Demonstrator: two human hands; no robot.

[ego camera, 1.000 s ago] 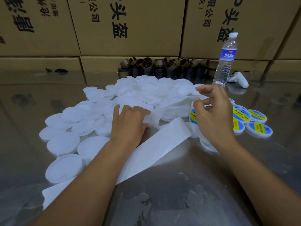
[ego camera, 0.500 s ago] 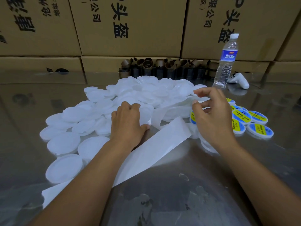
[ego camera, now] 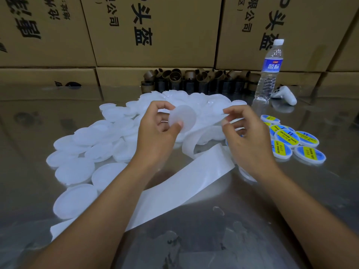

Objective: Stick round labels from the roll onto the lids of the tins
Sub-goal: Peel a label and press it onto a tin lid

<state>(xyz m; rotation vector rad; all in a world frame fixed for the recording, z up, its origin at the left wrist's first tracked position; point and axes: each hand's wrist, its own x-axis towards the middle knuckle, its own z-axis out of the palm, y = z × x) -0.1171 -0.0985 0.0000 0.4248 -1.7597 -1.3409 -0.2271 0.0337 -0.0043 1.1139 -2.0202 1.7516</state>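
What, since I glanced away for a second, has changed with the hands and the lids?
The left hand left the pile of white lids, gripped one plain white lid and lifted it. The right hand rose toward that lid, fingertips drawn together; whether they pinch a label is unclear. The pile, backing strip, labelled lids and water bottle stayed put.
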